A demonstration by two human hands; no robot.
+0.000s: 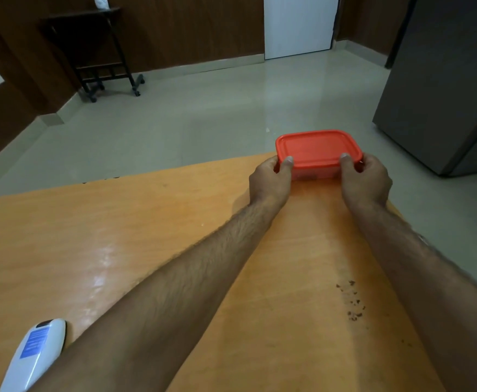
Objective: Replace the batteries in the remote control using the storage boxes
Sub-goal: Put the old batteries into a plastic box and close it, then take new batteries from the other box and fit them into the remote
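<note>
A storage box with a red lid (318, 148) stands at the far edge of the orange table (146, 236). My left hand (271, 182) grips its left end, thumb on the lid's rim. My right hand (366, 181) grips its right end the same way. The box's clear body is mostly hidden between my hands, and its contents cannot be seen. A white remote control (35, 353) with a blue label lies back side up at the table's near left corner, partly behind my left forearm.
Dark crumbs (352, 302) are scattered on the table near my right forearm. Beyond the table lies a pale tiled floor, with a grey fridge (446, 89) at right, a black wheeled stand (101, 49) at far left and a white door (299, 24).
</note>
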